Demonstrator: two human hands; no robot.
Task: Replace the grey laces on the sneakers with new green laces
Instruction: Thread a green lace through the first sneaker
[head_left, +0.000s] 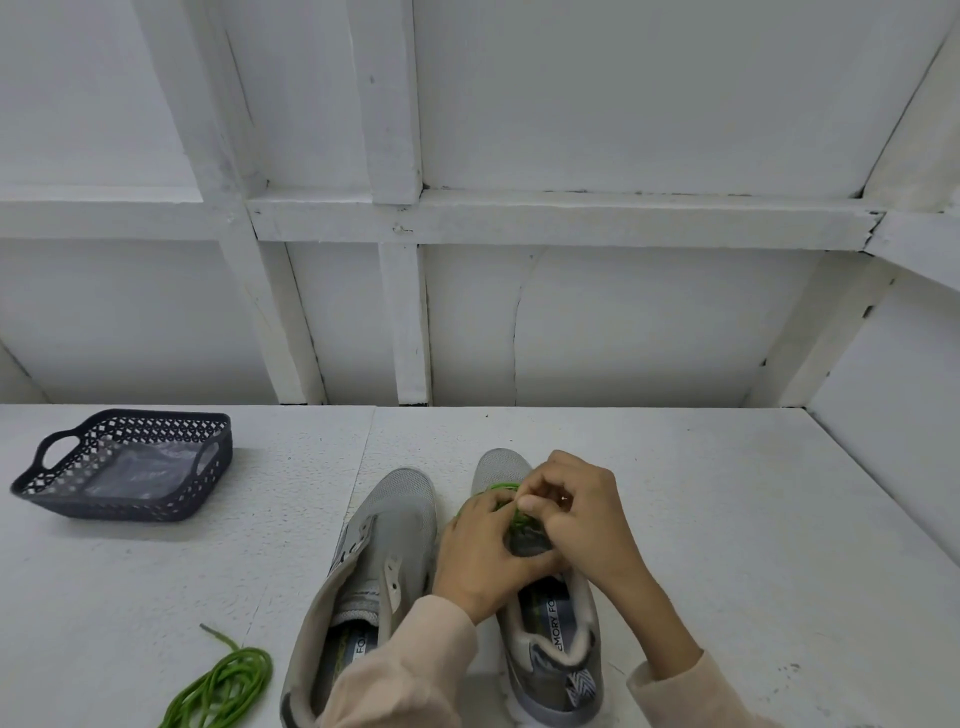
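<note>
Head view: L hand (483, 553) and R hand (584, 512) meet over the eyelets of the right-side sneaker (500, 464). Fingers of both are curled, pinching the green lace (505, 487) near the toe end.

The lace looks light, soft and floppy, prob a slick round cord, so best pinched close to the tip. The sneaker is light w/ soft mesh; steady it by the tongue.

Count:
- 2 sneakers; the left-side sneaker (402, 512) sits unlaced just beside the other.
- 2 green laces; the spare lace (228, 686) is coiled on the table (727, 519), near left.
- 1 basket (130, 512).
</note>
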